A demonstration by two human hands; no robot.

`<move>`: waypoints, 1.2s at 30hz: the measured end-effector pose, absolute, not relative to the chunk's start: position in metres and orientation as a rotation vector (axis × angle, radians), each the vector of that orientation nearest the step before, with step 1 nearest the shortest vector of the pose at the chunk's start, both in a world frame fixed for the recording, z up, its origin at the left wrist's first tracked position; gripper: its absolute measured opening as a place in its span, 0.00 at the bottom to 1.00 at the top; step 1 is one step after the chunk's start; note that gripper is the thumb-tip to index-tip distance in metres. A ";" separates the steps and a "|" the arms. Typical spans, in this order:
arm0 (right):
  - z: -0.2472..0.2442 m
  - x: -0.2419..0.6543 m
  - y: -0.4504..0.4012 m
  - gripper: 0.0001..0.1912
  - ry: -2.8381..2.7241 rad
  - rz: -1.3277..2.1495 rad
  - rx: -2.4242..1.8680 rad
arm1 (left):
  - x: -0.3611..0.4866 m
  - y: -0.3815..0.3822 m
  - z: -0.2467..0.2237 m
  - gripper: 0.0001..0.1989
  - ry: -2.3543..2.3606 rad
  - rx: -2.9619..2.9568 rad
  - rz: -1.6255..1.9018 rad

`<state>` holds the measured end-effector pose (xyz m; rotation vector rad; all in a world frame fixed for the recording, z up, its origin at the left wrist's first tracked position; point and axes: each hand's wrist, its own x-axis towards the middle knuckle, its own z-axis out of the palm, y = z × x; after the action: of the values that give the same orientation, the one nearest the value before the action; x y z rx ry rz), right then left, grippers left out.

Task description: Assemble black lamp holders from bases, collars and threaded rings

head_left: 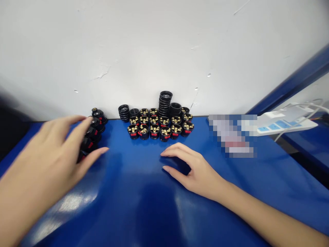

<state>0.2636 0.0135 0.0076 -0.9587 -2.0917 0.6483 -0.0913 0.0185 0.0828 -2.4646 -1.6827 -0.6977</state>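
My left hand [60, 147] hovers at the left, thumb and fingers apart, with nothing seen between them. It partly hides a group of black parts with red tabs and narrow tops [96, 120]; whether it touches any of them I cannot tell. My right hand [194, 168] is low over the blue table, its thumb and fingers curved with a gap between the tips and nothing in it. Beyond it stand rows of round black sockets [154, 131] with brass contacts facing up and red tabs on their sides.
Behind the sockets, a tall stack of black rings [165, 104] and a shorter stack [123, 112] stand near the white wall [154, 51]. A blurred-out item [228, 137] lies on the blue table [123, 212] at the right. Beyond it is a white power strip [305, 124] with cables.
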 end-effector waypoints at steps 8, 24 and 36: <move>0.009 0.262 0.009 0.15 -2.180 0.526 -1.000 | -0.043 0.028 0.033 0.38 -1.172 -2.732 -0.497; 0.007 0.263 0.011 0.13 -2.178 0.587 -1.009 | -0.040 0.049 0.020 0.32 -1.305 -2.708 -0.647; 0.007 0.262 0.012 0.16 -2.144 0.574 -1.013 | -0.030 0.036 0.025 0.10 -1.203 -2.975 -0.916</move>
<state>0.2621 0.0117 0.0066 -1.0134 -2.1438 0.5738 -0.0298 0.0363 0.0255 -2.9747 -1.2026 -0.9158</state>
